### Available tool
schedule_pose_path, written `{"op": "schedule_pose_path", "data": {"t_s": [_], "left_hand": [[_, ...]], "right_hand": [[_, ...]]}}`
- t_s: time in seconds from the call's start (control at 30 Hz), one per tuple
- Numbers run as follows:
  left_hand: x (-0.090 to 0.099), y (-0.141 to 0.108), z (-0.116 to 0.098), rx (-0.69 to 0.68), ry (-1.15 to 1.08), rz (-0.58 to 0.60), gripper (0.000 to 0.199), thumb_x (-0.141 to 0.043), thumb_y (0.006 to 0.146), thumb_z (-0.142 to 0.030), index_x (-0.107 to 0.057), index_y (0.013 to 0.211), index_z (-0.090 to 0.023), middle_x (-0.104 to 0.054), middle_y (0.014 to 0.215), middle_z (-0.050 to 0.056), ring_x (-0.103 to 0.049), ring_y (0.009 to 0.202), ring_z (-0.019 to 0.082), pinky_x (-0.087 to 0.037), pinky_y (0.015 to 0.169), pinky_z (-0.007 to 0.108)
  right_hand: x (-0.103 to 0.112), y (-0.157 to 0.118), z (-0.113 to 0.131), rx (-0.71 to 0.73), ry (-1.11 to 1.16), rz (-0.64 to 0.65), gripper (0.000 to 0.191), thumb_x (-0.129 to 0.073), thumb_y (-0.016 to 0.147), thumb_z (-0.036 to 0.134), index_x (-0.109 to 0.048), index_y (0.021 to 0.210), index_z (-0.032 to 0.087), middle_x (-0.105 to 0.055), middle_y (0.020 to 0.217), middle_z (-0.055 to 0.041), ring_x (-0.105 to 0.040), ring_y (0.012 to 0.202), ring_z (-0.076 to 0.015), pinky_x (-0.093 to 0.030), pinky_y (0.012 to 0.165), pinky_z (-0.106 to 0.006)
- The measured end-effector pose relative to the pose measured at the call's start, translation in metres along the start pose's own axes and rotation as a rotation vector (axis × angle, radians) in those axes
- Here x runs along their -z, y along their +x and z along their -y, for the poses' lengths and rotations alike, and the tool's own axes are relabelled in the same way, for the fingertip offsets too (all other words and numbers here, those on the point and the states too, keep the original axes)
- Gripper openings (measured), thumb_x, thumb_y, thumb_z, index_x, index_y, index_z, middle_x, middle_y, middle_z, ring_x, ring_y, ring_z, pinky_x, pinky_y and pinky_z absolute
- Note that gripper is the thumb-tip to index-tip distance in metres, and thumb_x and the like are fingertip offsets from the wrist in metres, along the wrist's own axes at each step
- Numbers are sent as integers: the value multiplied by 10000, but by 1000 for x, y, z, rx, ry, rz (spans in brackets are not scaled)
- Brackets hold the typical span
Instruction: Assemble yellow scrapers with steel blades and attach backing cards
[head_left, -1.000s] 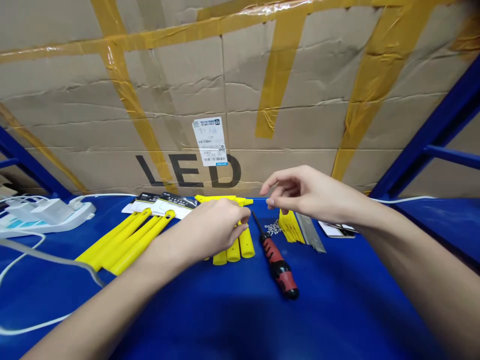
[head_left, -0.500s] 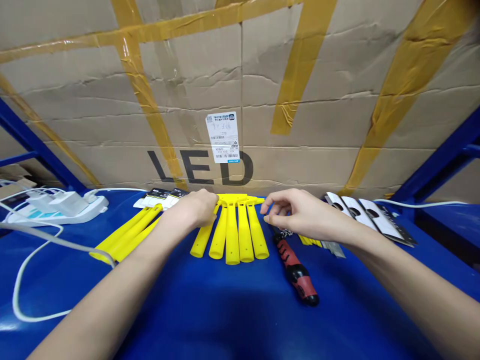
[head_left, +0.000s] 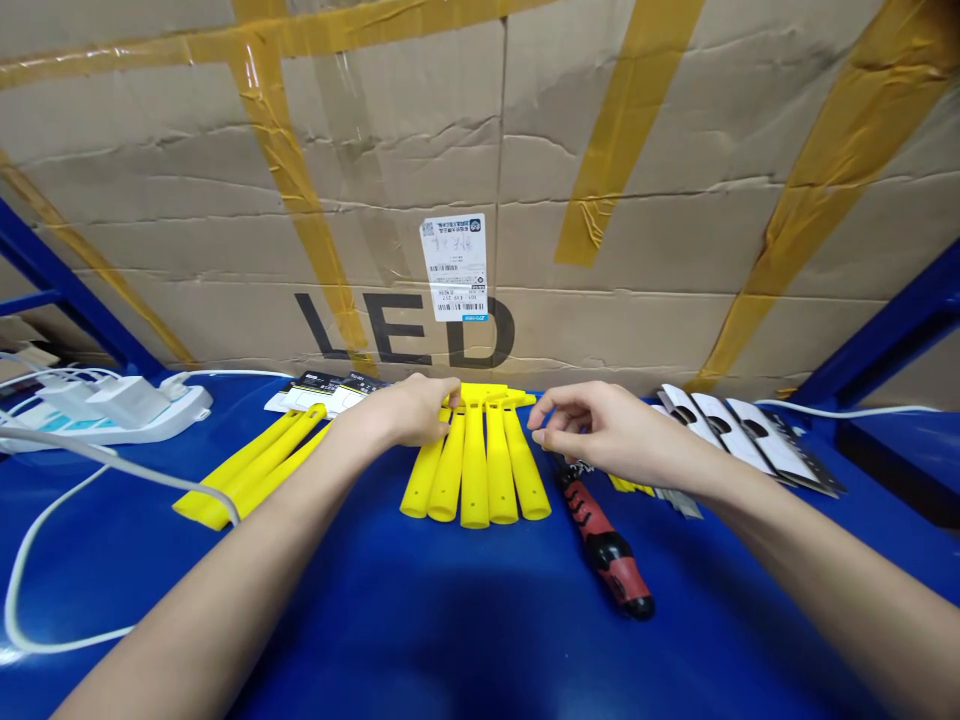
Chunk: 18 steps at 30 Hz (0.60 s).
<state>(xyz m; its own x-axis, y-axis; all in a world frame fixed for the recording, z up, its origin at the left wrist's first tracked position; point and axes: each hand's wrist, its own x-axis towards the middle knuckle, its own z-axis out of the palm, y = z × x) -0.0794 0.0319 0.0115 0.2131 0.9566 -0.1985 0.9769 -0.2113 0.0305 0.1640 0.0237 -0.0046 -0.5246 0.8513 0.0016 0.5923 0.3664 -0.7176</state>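
Several yellow plastic handles (head_left: 474, 470) lie side by side on the blue table (head_left: 450, 620), with yellow cross pieces at their far ends. My left hand (head_left: 424, 408) is at the far end of the leftmost handle, its fingers bent and closed on it. Just right of the row, my right hand (head_left: 581, 425) hovers with curled fingers apart and nothing visible between them. Below it lies a red and black screwdriver (head_left: 606, 545), its tip end partly behind the hand. More yellow handles (head_left: 259, 465) lie to the left, partly behind my left forearm.
A large taped cardboard box (head_left: 420, 130) stands behind the table. White power strip (head_left: 161, 415) and cables sit at the left. White and black cards (head_left: 757, 435) lie at the right, and small yellow pieces (head_left: 630, 486) beside my right hand. Packaging cards (head_left: 322, 390) lie back left.
The leftmost handle of the row has shifted right, closer to its neighbour, with my left hand at it. The view has moved slightly. My right hand keeps nearly the same pose.
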Motion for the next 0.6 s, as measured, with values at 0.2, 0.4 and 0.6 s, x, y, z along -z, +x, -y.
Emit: {"op": "schedule_pose_path", "data": {"t_s": [0.2,0.4,0.6], "left_hand": [[0,1,-4,16,-13,-7,417,-603,778,-329,-659,1181,-237,-704,948,104,-654,732,235,-505,660,323],[1,2,1,25,11,-151,457,-616,782,-335,-662,1232,-265,-638,1131,122,-637,1016,283,-513,852,375],[15,-14,-5,13,67,-297,423,-597,789,-263,-653,1208,-261,-582,1062,113,-648,927,297,-523,811,421]], "right_hand": [[1,0,0,0,7,2,137,-608,802,241,-669,912,189,-658,689,13,-602,620,-140,-447,576,-253],[4,0,-1,9,13,5,140,-627,820,270,-670,924,187,-655,692,10,-589,619,-139,-448,582,-261],[21,-4,1,0,-55,-22,172,-639,835,312,-689,950,195,-709,737,-24,-635,669,-168,-476,610,-280]]}}
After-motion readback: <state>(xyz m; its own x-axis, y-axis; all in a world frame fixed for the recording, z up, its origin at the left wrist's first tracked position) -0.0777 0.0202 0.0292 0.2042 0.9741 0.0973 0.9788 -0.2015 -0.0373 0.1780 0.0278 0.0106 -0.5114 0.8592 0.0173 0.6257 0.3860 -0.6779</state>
